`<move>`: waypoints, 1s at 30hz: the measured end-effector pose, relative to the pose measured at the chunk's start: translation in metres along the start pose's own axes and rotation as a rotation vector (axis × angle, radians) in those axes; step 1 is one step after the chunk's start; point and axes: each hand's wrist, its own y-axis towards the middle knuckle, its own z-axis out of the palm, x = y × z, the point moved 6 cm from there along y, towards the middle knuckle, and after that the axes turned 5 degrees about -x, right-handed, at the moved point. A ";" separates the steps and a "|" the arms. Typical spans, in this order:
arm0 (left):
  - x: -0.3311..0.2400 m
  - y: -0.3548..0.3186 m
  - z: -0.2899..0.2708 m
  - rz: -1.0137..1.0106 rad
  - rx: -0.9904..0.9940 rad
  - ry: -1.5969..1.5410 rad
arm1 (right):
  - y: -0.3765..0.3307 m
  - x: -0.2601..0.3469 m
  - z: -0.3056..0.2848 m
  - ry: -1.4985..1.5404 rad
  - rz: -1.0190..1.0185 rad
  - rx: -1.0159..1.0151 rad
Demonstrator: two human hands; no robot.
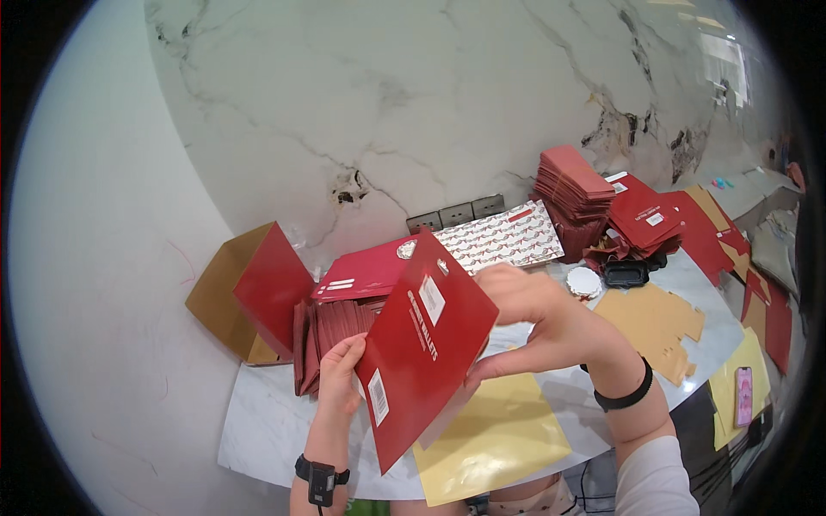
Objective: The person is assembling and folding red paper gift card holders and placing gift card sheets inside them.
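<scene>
Left hand (339, 378) pinched red folder (413, 370), tilted above yellow sheet (503, 439); right hand (546, 322) at its right edge, grip unclear. Apparently folder-handling step; next move called for steady left support.

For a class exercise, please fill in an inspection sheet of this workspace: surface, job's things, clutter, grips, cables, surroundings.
Surface: white marbled table; a yellow sheet lies at its near edge.
Job's things: red packet, held tilted, printed side showing; dark red folders stand in a row behind.
Clutter: brown-and-red box, open; patterned white panel; red stack; black tray; brown cardboard.
Left grip: pinches the packet's left edge.
Right grip: at its right edge; fingertips partly hidden, hold unclear.
Cables: dark cables at lower right.
Surroundings: marbled wall with socket panels.
</scene>
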 end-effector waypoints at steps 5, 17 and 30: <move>0.010 -0.004 0.010 -0.081 0.103 0.129 | -0.005 0.002 0.005 0.203 0.047 -0.041; -0.024 -0.017 0.028 0.117 0.266 0.251 | -0.018 -0.041 -0.001 0.672 0.912 -0.209; -0.106 -0.051 0.129 0.657 0.512 1.020 | -0.030 -0.077 0.042 0.803 0.995 -0.162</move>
